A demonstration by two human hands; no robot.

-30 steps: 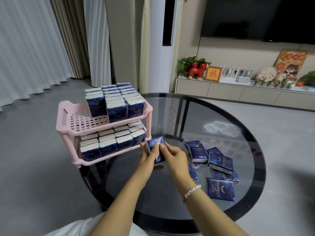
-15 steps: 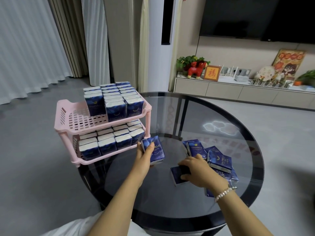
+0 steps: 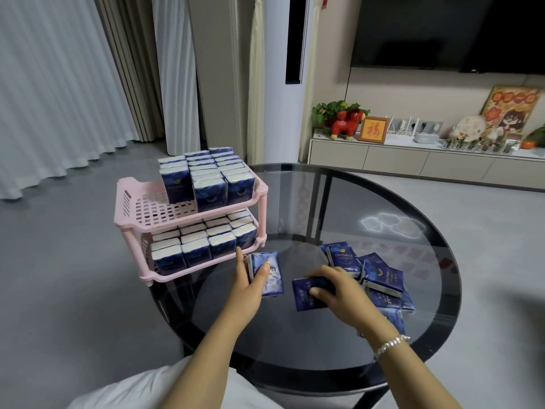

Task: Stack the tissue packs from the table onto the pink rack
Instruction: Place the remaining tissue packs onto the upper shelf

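A pink two-tier rack [image 3: 141,208] stands on the left edge of the round glass table [image 3: 339,343]. Blue tissue packs fill its lower tier and the back right of its upper tier [image 3: 206,178]. My left hand [image 3: 246,286] grips a small stack of blue packs [image 3: 269,273] just in front of the rack's right corner. My right hand [image 3: 339,290] holds another blue pack [image 3: 303,295] low over the glass, thumb on top. Several loose packs [image 3: 380,274] lie in a pile to the right of that hand.
The front left of the rack's upper tier [image 3: 153,211] holds no packs. Beyond the table stand a low TV cabinet [image 3: 413,160] with ornaments, a white floor unit [image 3: 289,84] and curtains [image 3: 59,84].
My right hand left the stack in my left hand, reached to the pile on the right, took a pack and now draws it leftward. My left hand has kept its stack near the rack.
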